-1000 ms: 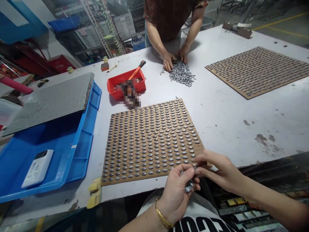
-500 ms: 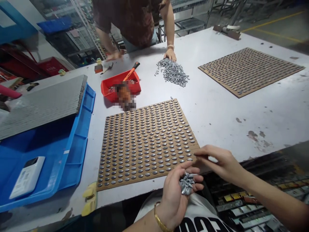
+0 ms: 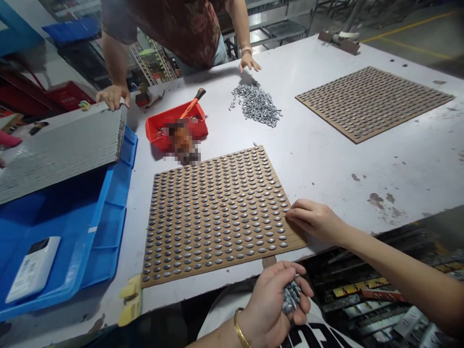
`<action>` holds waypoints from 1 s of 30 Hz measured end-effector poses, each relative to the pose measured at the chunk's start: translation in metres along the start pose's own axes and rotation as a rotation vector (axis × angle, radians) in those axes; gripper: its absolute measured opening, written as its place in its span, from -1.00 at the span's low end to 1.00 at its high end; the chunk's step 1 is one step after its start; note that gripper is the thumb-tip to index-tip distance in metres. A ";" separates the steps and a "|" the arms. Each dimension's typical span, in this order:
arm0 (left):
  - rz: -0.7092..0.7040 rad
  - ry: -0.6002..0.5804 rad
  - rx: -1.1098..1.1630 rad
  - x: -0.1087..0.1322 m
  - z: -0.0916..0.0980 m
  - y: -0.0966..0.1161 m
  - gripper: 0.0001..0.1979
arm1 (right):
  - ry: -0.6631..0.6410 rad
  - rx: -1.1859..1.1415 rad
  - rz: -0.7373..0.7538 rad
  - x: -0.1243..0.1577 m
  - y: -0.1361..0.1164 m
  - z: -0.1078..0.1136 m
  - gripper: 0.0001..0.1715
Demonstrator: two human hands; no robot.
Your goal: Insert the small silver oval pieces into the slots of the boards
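My left hand (image 3: 271, 302) is cupped below the table edge, closed around a handful of small grey metal pieces (image 3: 292, 296). My right hand (image 3: 313, 220) rests at the right edge of the near brown perforated board (image 3: 217, 212), its fingers curled together in a pinch against the board's slots; what they hold is too small to see. The board's slots are filled with grey oval pieces in rows.
A pile of loose metal pieces (image 3: 256, 104) lies at the far side. Another person leans over the table, one hand (image 3: 249, 63) by the pile, the other (image 3: 113, 95) on a grey stacked panel (image 3: 61, 150). A red bin (image 3: 176, 126), blue tray (image 3: 72, 227) and second brown board (image 3: 373, 101) are there too.
My right hand moved from my left hand down to the board's right edge. My left hand dropped lower. The other person left the pile and reached to the grey panel.
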State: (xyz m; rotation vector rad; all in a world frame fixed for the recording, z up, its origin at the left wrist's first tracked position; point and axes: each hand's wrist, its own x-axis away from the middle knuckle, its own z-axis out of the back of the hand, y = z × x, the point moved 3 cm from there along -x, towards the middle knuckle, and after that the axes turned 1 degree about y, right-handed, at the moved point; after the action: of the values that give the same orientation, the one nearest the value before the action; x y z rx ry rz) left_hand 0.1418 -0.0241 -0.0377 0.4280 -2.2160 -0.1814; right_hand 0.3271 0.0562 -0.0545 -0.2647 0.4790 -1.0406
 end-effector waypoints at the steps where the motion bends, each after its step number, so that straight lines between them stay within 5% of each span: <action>1: 0.017 -0.010 -0.015 0.000 0.000 0.000 -0.79 | -0.003 0.012 -0.003 -0.001 0.000 0.000 -0.72; 7: 0.043 -0.018 -0.030 0.016 0.010 0.022 -0.79 | 0.085 -0.101 -0.066 0.006 -0.005 0.015 -0.76; 9: -0.038 0.039 0.008 0.024 0.018 0.036 -0.81 | 0.265 -0.210 -0.183 0.022 -0.013 0.023 -0.76; 13: -0.182 0.165 0.075 0.038 0.033 0.056 -0.80 | 0.886 -0.252 -0.650 0.086 -0.035 0.017 -0.86; 15: -0.195 0.183 0.032 0.038 0.034 0.057 -0.77 | 0.979 -0.289 -0.804 0.114 -0.044 0.000 -0.87; 18: -0.148 0.148 -0.068 0.033 0.026 0.052 -0.78 | 0.935 -0.328 -0.981 0.139 -0.045 -0.018 -0.86; 21: -0.102 0.119 -0.140 0.025 0.017 0.044 -0.81 | 0.881 -0.336 -1.003 0.144 -0.044 -0.015 -0.86; 27: -0.078 0.164 -0.197 0.021 0.018 0.027 -0.74 | 0.417 -0.617 -0.487 0.100 -0.094 -0.012 -0.78; 30: -0.084 0.156 -0.247 0.021 0.022 0.020 -0.73 | 0.366 -0.788 -0.324 0.081 -0.119 -0.021 -0.73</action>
State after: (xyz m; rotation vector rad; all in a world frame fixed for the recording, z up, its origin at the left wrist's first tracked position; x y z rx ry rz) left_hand 0.1080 -0.0137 -0.0310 0.3850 -1.9940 -0.4466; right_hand 0.2595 -0.0725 -0.0420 -0.8798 1.2060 -1.1806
